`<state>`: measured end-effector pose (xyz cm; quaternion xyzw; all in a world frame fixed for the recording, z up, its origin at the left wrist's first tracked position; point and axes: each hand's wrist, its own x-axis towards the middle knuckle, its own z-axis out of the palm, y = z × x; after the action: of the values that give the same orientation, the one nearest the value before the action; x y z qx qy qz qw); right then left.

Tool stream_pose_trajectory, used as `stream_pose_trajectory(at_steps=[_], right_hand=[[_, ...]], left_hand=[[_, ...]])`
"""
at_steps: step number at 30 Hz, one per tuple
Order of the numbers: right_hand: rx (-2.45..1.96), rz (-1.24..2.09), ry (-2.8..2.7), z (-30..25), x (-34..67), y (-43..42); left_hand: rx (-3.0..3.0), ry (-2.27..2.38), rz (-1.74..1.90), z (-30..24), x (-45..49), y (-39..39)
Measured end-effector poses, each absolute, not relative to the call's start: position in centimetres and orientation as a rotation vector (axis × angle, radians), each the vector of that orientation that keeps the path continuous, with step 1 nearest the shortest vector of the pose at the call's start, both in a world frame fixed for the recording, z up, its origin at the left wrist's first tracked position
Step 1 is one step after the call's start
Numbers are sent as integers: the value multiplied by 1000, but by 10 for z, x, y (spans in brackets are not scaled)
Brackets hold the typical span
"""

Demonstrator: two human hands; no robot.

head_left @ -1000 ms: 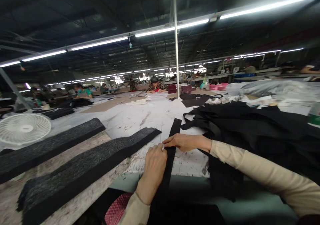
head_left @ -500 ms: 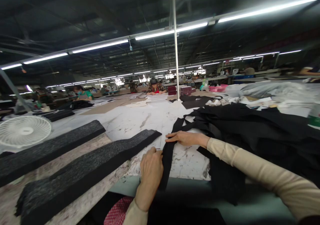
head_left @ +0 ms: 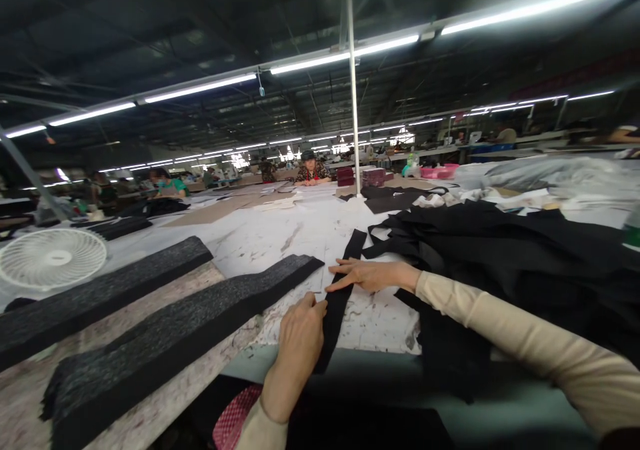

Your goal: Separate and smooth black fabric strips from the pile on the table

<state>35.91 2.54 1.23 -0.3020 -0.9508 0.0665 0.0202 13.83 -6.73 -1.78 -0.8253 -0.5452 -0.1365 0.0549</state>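
Observation:
A narrow black fabric strip (head_left: 339, 313) lies on the white tabletop, its near end over the front edge. My left hand (head_left: 300, 330) is closed, its curled fingers at the strip's left edge; the fingertips are partly hidden. Across the strip's middle rests my right hand (head_left: 373, 275), fingers stretched out and a little apart, pressing on the fabric. To the left are two long stacks of grey-speckled pieces with black borders, the nearer stack (head_left: 200, 317) and the farther stack (head_left: 115, 290). A large heap of black cloth (head_left: 480, 250) spreads at the right.
A white fan (head_left: 53, 258) stands at the far left. A thin white pole (head_left: 354, 103) rises from the table. Beyond it are maroon stacks (head_left: 373, 177), a pink basin (head_left: 437, 171) and clear plastic sheeting (head_left: 555, 173). A co-worker (head_left: 313, 170) sits across the table.
The black strip now lies straighter and flatter, with its far end apart from the heap. My right hand's fingers have spread over it; my left hand has barely moved.

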Motion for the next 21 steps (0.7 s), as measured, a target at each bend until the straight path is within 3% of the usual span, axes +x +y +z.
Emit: stream_pose_trajectory(at_steps=[4,9,15,21], right_hand=[[-1060,-46,-2684,12,357,26],[-801,143,-2724,-2,350,21],[-866,249,-2828,-5,354,22],[-888,334,-2967,9,354,14]], left_hand=[[-2487,-1693,-385,-12,156,-53],[-2511,-1736,-440,-7,161,-44],[-2531,-1859,-683,-13,132,-74],[-2415,-1687,-637,-26,130,-84]])
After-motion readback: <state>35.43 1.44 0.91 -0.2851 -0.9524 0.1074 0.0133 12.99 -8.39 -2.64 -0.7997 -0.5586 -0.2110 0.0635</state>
